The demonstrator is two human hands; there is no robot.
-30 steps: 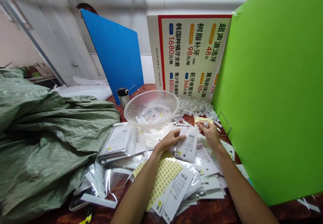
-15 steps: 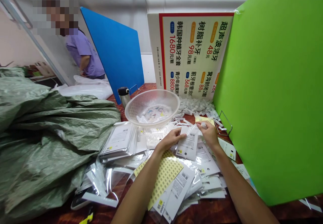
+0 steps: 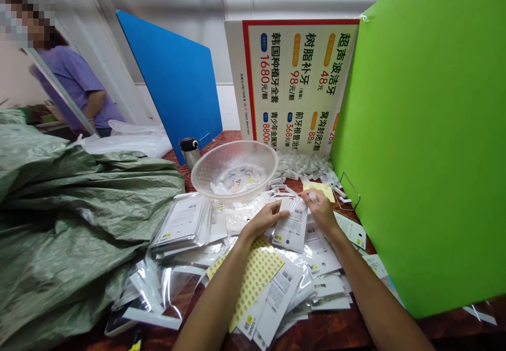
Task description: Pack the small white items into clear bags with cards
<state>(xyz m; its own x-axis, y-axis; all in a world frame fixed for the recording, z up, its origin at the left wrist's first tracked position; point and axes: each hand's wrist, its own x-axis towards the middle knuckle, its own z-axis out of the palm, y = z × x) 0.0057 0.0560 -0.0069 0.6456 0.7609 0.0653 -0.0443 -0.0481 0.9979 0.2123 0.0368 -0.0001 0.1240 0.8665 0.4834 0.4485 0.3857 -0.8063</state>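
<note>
My left hand (image 3: 264,219) pinches the left edge of a clear plastic packet with a white printed card (image 3: 291,228), held just above the pile. My right hand (image 3: 321,210) grips the packet's top right corner, with a small white piece between its fingertips. Under both hands lie several similar packets (image 3: 316,266) and a yellow dotted sticker sheet (image 3: 253,277). A clear plastic bowl (image 3: 209,169) with a few small items stands just beyond my hands.
A green board (image 3: 427,145) walls the right side, a printed price sign (image 3: 296,85) the back, a blue board (image 3: 174,77) the back left. A green tarp (image 3: 71,219) covers the left. Stacked packets (image 3: 182,224), white small parts (image 3: 304,165), a metal flask (image 3: 190,150). A person in purple (image 3: 75,85) stands far left.
My hands and the packet shifted slightly left and closer together. The person in purple came into sight and moved left behind the blue board.
</note>
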